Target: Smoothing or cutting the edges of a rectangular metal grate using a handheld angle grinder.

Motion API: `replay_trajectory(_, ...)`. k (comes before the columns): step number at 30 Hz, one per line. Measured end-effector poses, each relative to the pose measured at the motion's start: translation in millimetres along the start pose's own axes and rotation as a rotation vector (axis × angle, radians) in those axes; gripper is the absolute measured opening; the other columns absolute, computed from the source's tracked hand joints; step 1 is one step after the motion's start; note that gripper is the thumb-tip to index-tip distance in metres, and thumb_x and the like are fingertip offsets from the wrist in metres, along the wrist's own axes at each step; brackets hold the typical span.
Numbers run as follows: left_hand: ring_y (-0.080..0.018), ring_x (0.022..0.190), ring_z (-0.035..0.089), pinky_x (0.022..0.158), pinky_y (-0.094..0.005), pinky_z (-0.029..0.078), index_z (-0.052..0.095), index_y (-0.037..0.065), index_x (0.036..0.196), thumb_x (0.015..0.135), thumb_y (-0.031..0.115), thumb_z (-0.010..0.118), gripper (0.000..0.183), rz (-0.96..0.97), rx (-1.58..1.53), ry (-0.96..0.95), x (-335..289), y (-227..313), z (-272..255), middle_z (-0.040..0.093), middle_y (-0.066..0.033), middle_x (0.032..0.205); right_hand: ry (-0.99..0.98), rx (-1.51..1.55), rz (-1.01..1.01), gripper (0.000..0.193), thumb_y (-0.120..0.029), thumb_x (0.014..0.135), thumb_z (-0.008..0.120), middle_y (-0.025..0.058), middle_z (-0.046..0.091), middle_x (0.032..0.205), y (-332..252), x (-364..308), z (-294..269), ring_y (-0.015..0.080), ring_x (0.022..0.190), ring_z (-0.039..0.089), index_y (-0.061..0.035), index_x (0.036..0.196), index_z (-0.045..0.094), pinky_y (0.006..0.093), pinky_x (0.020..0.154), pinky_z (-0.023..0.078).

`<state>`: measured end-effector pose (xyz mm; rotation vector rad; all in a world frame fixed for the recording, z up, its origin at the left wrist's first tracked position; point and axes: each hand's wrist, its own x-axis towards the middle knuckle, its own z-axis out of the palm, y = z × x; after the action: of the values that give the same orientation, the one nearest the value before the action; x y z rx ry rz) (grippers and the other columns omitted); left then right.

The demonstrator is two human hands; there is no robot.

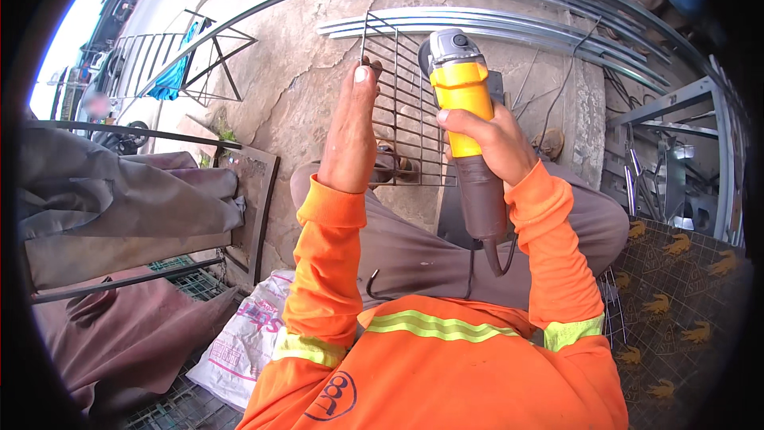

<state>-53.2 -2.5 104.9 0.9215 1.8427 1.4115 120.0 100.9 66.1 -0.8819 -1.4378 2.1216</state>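
- Angle grinder (469,107): in front of the torso, above the lap, head end pointing away from the wearer. Mid-body bright yellow; gear head silver-grey with a dark round cap; rear grip dark brown, dull. Disc at the left of the head, dark, seen nearly edge-on.
- Cord: dark, leaves the rear of the grip and loops near the right sleeve.
- Right hand (503,143): fingers wrapped around the yellow body, thumb across its upper face.
- Metal grate (406,111): thin dark bars in parallel rows within a frame; stands between the hands, reaching down to the knees. Disc overlaps it in view; contact cannot be told.
- Left hand (352,123): fingers narrow, closed on the grate's left side bar; grip partly hidden by the thumb.
- Sleeves: orange, lime bands at the upper arms.
- Beyond the grate: shiny metal tubes (493,22) lying on cracked concrete floor (294,80).
- Left side: grey cloth (119,191) draped over a bar; white sack (239,346) below.
- Right side: dark sheet (692,310) with tan figures.
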Motion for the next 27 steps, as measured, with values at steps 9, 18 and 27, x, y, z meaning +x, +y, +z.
replay_trajectory(9,-0.0356,0.129,0.049,0.112,-0.0354,0.035,0.038,-0.01,0.144,0.109,0.037,0.037,0.058,0.118,-0.005,-0.027,-2,17,24,0.048,-0.0283,0.14,0.037,-0.151,0.105,0.037,-0.036,0.08,0.076,0.0065,0.065,0.081,-38,-7,-8,0.0148,0.068,0.064,-0.0031,0.095,0.067,0.0294,0.062,0.051)
replay_trajectory(18,-0.027,0.126,0.05,0.109,-0.0316,0.037,0.037,-0.011,0.144,0.108,0.036,0.041,0.059,0.151,-0.055,-0.017,-4,21,29,0.052,-0.0248,0.136,-0.068,-0.026,0.244,0.042,-0.026,0.083,0.076,0.0031,0.062,0.099,-41,-108,9,0.011,0.086,0.058,-0.0013,0.114,0.061,0.0277,0.076,0.049)
replay_trajectory(27,-0.0225,0.132,0.048,0.107,-0.0439,0.031,0.037,0.01,0.154,0.099,0.058,0.047,0.074,0.045,-0.098,-0.051,-1,17,24,0.05,-0.0045,0.148,-0.055,0.129,0.296,0.048,-0.022,0.084,0.077,0.0039,0.062,0.103,-31,-152,23,0.0108,0.089,0.059,-0.0014,0.122,0.056,0.0284,0.081,0.049)
